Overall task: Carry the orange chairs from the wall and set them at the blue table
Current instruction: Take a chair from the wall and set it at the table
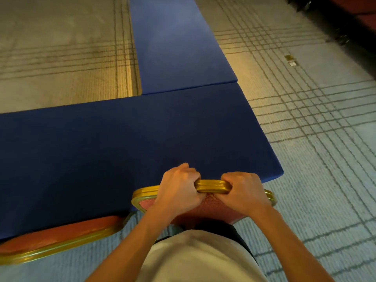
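I see grey carpet (305,139) with a dark grid pattern filling the floor. The blue table (122,139) runs across the view, and a second blue section (175,43) butts against its far edge. A second orange chair (61,235) sits tucked at the near table edge, lower left. The orange chair (207,208) in hand stands directly in front of me, its back touching the near edge by the right corner. Left hand (179,190) and right hand (244,192) sit side by side, fingers curled tight over its gold top rail (213,186).
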